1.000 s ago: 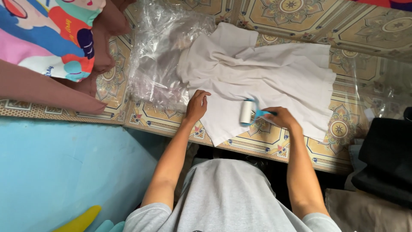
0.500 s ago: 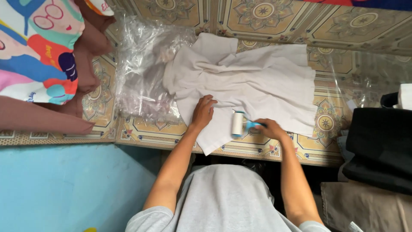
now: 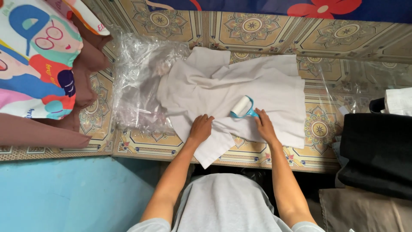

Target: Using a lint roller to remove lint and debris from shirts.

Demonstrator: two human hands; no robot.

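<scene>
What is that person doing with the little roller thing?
A person is running a lint roller with a blue handle over a pale grey garment spread flat on a patterned tiled surface. The right hand holds the roller's handle, while the left hand presses the cloth flat. Crinkled clear plastic lies beside the garment, and folded dark clothes sit at the right. Another person in a colourful shirt is close by on the left.

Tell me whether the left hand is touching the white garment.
Touching. The head view shows the left hand pressed flat on the white garment, fingers spread on the cloth with no gap.
</scene>
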